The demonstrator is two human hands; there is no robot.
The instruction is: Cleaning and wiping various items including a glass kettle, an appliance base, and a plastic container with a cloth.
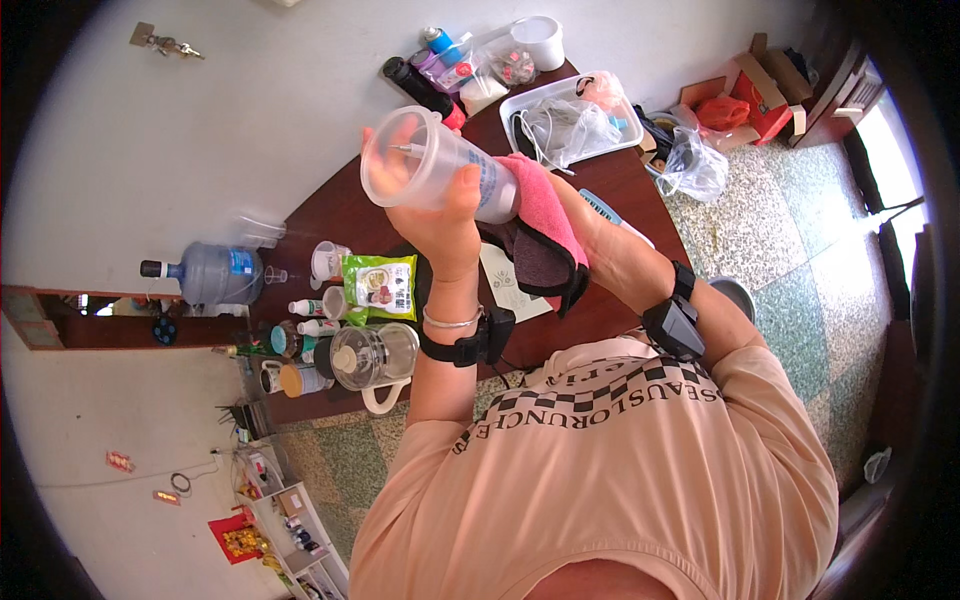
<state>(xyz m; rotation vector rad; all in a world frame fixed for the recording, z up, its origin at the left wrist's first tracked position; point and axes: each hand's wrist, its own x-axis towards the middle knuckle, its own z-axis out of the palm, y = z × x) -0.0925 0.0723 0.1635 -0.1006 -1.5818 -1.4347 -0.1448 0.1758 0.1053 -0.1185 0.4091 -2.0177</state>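
My left hand point(439, 217) grips a translucent plastic measuring cup point(457, 169) with blue print. The cup is tilted, its wide open rim towards the upper left; fingers show through its wall. My right hand point(574, 206) holds a pink and dark grey cloth point(544, 217) against the cup's base. The cloth hides most of its fingers, and a fold hangs down. Below the hands, a pale sheet with a drawing point(508, 281) lies on the dark red wooden table point(337, 195). Left of my left wrist are a green and white food packet point(381, 289) and a glass blender jug point(375, 356).
A white tray point(637, 139) holds plastic bags and a cable. Spray cans, a black bottle point(420, 86) and a white tub point(538, 41) stand by the wall. A large water bottle point(221, 274), cups and jars line the table's left side. Cardboard boxes point(780, 82) lie beyond the right end.
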